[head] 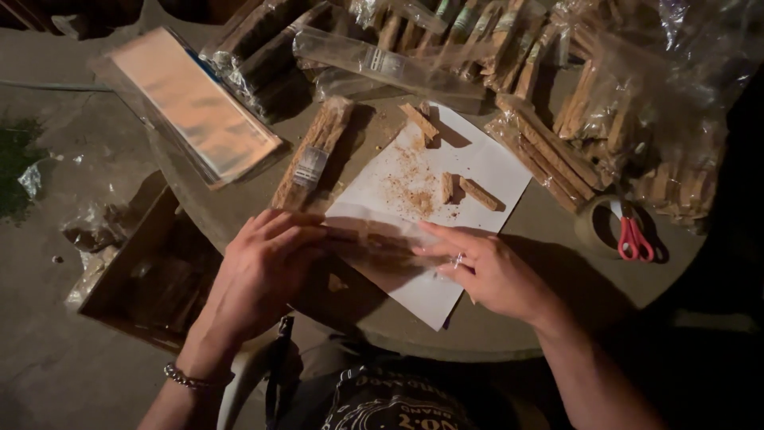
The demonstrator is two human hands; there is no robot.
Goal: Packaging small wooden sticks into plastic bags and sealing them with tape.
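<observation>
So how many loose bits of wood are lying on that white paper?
3 on the white paper: one stick at its top edge, a short stub mid-sheet, a longer piece beside it. The hands may hide more.
</observation>
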